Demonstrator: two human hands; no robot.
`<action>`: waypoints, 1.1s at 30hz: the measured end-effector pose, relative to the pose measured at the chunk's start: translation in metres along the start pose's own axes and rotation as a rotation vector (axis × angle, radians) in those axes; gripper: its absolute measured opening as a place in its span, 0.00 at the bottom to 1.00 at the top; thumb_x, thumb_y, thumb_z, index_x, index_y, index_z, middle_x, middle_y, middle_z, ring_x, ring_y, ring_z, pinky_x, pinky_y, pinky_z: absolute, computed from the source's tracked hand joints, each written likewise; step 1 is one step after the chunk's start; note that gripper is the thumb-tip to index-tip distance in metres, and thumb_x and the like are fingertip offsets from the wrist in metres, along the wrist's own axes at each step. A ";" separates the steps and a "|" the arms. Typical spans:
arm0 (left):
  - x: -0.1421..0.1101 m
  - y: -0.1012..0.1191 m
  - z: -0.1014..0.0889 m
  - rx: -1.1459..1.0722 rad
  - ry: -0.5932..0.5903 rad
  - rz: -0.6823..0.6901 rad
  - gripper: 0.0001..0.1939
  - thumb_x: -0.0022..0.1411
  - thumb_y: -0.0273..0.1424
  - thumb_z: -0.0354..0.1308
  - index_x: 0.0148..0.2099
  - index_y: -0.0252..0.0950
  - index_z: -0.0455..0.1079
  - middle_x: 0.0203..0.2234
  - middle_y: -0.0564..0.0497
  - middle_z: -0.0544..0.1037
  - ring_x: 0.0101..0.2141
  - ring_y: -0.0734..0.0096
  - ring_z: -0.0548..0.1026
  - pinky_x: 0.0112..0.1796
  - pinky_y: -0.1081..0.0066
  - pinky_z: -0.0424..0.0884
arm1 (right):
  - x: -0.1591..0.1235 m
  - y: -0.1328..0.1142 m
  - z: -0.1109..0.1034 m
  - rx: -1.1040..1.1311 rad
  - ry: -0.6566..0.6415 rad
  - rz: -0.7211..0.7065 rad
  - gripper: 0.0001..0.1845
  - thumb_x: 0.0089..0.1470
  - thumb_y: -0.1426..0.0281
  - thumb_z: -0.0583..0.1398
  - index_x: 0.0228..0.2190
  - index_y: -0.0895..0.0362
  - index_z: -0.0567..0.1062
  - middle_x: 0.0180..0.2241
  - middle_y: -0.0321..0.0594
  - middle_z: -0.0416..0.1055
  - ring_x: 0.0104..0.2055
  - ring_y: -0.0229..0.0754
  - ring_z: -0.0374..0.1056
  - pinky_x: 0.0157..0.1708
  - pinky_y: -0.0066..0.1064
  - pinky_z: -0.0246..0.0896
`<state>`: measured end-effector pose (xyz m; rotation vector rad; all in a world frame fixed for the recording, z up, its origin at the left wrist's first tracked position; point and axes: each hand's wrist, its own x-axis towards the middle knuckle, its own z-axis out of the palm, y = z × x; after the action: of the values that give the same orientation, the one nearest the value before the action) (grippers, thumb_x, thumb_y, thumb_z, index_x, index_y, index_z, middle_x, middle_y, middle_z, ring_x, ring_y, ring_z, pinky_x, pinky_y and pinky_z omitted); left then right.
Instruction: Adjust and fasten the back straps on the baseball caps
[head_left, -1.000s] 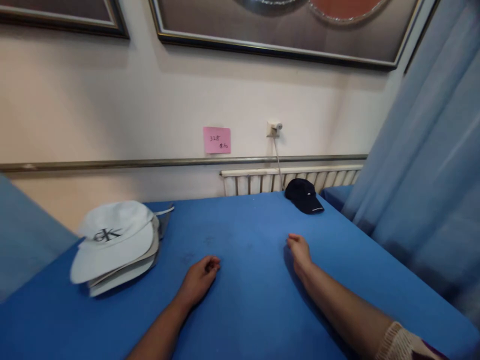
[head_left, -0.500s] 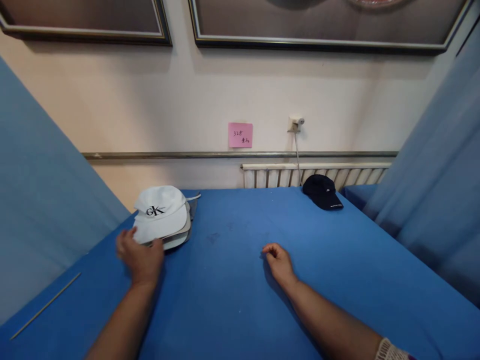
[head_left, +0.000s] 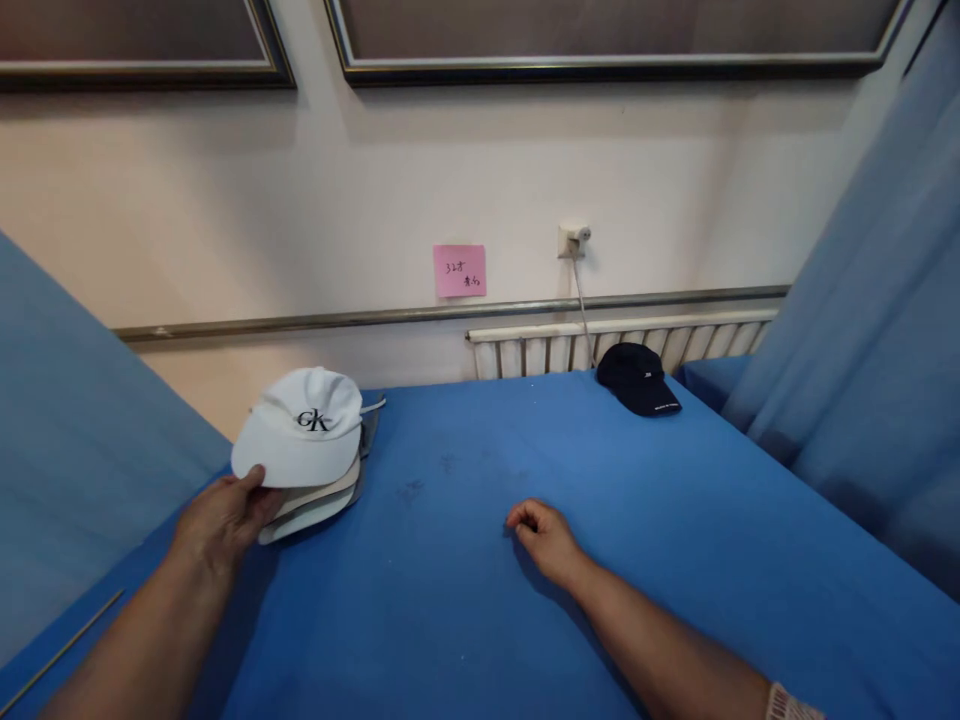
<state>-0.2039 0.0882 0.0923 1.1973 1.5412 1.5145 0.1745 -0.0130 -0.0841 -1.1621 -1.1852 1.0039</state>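
On the left of the table stands a stack of caps, topped by a white cap (head_left: 310, 428) with black letters on its front. My left hand (head_left: 229, 510) is closed on the left part of its brim, thumb on top, fingers underneath. Below it show the brims of a beige cap (head_left: 319, 492) and a pale grey cap (head_left: 309, 517), with something dark grey behind. My right hand (head_left: 547, 540) rests on the blue table cover (head_left: 442, 580) with its fingers curled in and nothing visible in them. At the far right lies a dark navy cap (head_left: 637, 378), apart from both hands.
A thin stick (head_left: 64, 652) lies at the left edge. Blue curtains (head_left: 885, 330) hang on both sides. Behind the table are a radiator (head_left: 532, 352), a wall rail (head_left: 337, 320), a plugged socket (head_left: 573, 241) with a cord, and a pink note (head_left: 460, 271).
My left hand has closed on the white cap's brim, and the cap is turned and tilted a little off the stack. The right hand stays curled on the table. The view has shifted slightly.
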 end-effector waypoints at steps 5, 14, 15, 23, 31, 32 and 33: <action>-0.024 0.032 0.059 -0.247 0.006 0.093 0.08 0.61 0.26 0.58 0.42 0.34 0.62 0.35 0.56 0.73 0.37 0.75 0.73 0.43 0.72 0.74 | 0.007 -0.007 -0.004 0.116 0.127 0.035 0.06 0.41 0.76 0.60 0.24 0.54 0.77 0.25 0.35 0.73 0.29 0.39 0.67 0.34 0.29 0.60; -0.046 0.055 0.137 -0.108 -0.461 0.001 0.27 0.43 0.38 0.72 0.45 0.33 0.73 0.35 0.47 0.80 0.32 0.66 0.76 0.33 0.70 0.73 | 0.040 -0.032 -0.083 0.432 0.466 0.194 0.15 0.53 0.60 0.59 0.37 0.57 0.74 0.39 0.43 0.75 0.37 0.39 0.72 0.32 0.26 0.63; -0.044 0.055 0.147 -0.053 -0.535 -0.032 0.26 0.42 0.39 0.72 0.43 0.33 0.74 0.33 0.47 0.80 0.31 0.66 0.76 0.33 0.69 0.73 | 0.039 -0.035 -0.085 0.468 0.430 0.216 0.17 0.54 0.58 0.59 0.37 0.58 0.74 0.40 0.45 0.76 0.37 0.41 0.72 0.33 0.28 0.64; -0.026 0.057 0.242 0.294 -1.018 -0.122 0.22 0.39 0.37 0.71 0.36 0.29 0.77 0.31 0.40 0.82 0.32 0.55 0.79 0.35 0.60 0.75 | 0.019 -0.055 -0.062 0.765 -0.244 0.336 0.32 0.53 0.43 0.56 0.43 0.59 0.75 0.38 0.45 0.77 0.40 0.44 0.74 0.41 0.33 0.66; -0.015 0.048 0.329 0.645 -0.890 0.232 0.12 0.43 0.34 0.68 0.27 0.30 0.74 0.20 0.49 0.77 0.30 0.61 0.75 0.37 0.64 0.71 | 0.040 -0.032 -0.058 0.472 0.175 0.261 0.26 0.34 0.59 0.71 0.35 0.61 0.75 0.28 0.40 0.77 0.29 0.43 0.73 0.31 0.32 0.65; -0.015 0.049 0.334 0.653 -0.850 0.291 0.13 0.47 0.35 0.66 0.30 0.30 0.74 0.23 0.49 0.78 0.32 0.62 0.75 0.40 0.64 0.71 | 0.043 -0.027 -0.058 0.449 0.219 0.258 0.26 0.34 0.61 0.71 0.35 0.60 0.74 0.26 0.38 0.77 0.27 0.42 0.72 0.30 0.31 0.65; -0.016 0.051 0.337 0.655 -0.807 0.345 0.13 0.52 0.35 0.64 0.34 0.29 0.74 0.27 0.48 0.79 0.35 0.63 0.75 0.42 0.64 0.70 | 0.045 -0.022 -0.058 0.431 0.252 0.256 0.25 0.35 0.62 0.70 0.36 0.60 0.73 0.25 0.37 0.76 0.26 0.41 0.71 0.28 0.30 0.64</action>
<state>0.1192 0.1967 0.1019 2.1887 1.2981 0.5106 0.2373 0.0206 -0.0556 -1.0671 -0.5906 1.1945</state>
